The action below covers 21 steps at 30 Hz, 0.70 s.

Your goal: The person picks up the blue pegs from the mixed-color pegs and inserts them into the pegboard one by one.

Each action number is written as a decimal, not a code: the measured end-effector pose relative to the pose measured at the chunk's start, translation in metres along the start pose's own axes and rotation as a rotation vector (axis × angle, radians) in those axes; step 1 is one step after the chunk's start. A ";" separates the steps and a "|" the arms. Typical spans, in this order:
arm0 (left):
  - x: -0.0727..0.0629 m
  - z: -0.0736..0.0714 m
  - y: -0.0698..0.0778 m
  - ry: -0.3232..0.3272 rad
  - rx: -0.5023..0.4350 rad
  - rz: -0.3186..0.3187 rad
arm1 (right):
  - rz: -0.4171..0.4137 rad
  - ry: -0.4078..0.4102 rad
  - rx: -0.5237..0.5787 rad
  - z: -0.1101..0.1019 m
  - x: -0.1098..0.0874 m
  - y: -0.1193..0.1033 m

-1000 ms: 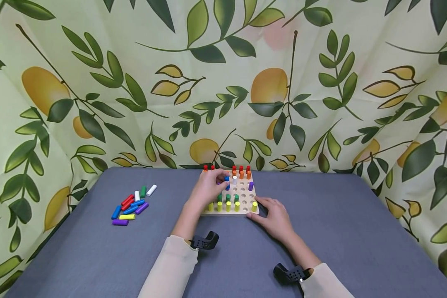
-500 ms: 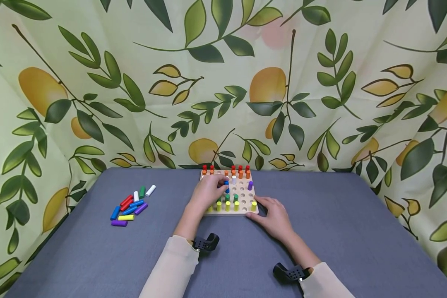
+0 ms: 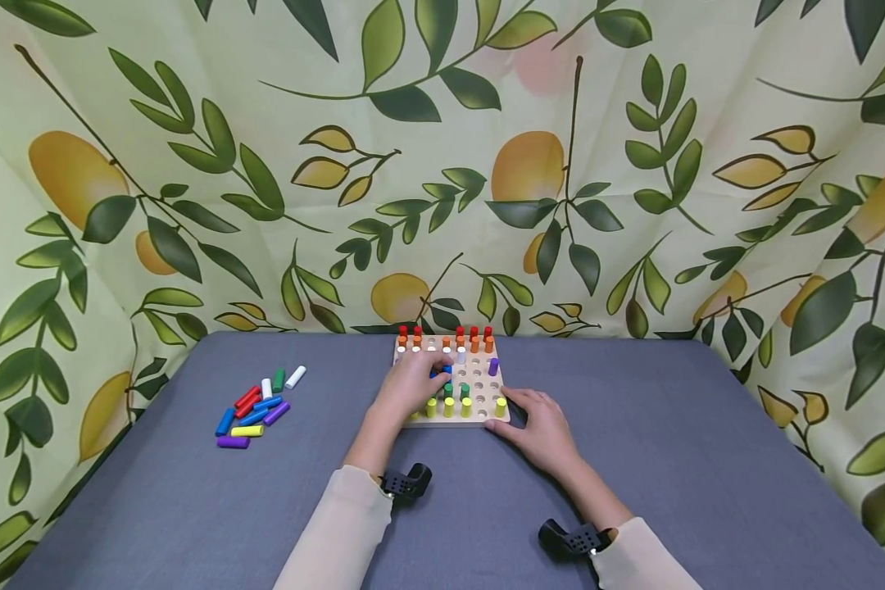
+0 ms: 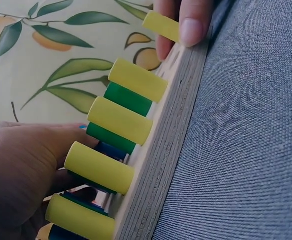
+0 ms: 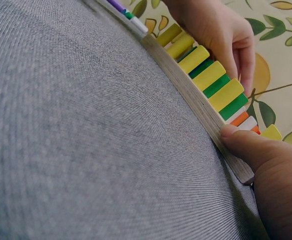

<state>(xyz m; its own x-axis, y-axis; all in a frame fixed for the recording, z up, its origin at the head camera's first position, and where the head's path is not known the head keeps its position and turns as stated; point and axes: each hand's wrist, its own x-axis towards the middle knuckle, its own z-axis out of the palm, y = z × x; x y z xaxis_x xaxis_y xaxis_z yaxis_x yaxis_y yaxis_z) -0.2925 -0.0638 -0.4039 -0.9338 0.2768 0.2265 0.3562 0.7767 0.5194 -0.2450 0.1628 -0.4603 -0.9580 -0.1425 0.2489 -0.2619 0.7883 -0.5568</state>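
Pegboard [image 3: 453, 424] sits at the far edge of the table [image 3: 634, 410]; my left hand [image 3: 410, 383] seems to pinch a blue peg [image 3: 447, 370], fingertips partly hidden, while my right hand [image 3: 542, 422] grips the near right corner.

My left sleeve [image 3: 339, 528] and right sleeve [image 3: 645, 559] are plain pale cream, loose at the cuff, with soft creases. Below them I wear a black left wristband [image 3: 398, 482] and a matching right wristband [image 3: 584, 540], each dotted with small holes and carrying a smooth, curved black piece [image 3: 419, 474] that juts out.
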 end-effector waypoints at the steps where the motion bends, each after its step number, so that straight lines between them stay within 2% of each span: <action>1: 0.000 0.001 -0.001 0.004 0.005 0.006 | 0.000 0.000 -0.002 0.000 0.000 0.000; 11: 0.001 0.001 -0.001 -0.025 -0.017 -0.028 | 0.003 -0.002 -0.002 0.001 0.000 0.000; 18: 0.001 0.000 0.000 -0.035 -0.014 -0.052 | -0.003 0.004 0.000 0.001 0.000 0.000; 21: 0.001 -0.001 0.002 -0.060 0.004 -0.058 | -0.007 0.007 -0.001 0.001 0.000 0.000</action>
<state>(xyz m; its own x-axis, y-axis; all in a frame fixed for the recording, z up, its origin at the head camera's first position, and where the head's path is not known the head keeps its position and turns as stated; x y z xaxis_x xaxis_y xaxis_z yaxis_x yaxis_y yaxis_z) -0.2928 -0.0620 -0.4016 -0.9533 0.2641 0.1463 0.3011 0.7945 0.5274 -0.2450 0.1624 -0.4607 -0.9553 -0.1439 0.2583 -0.2685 0.7882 -0.5538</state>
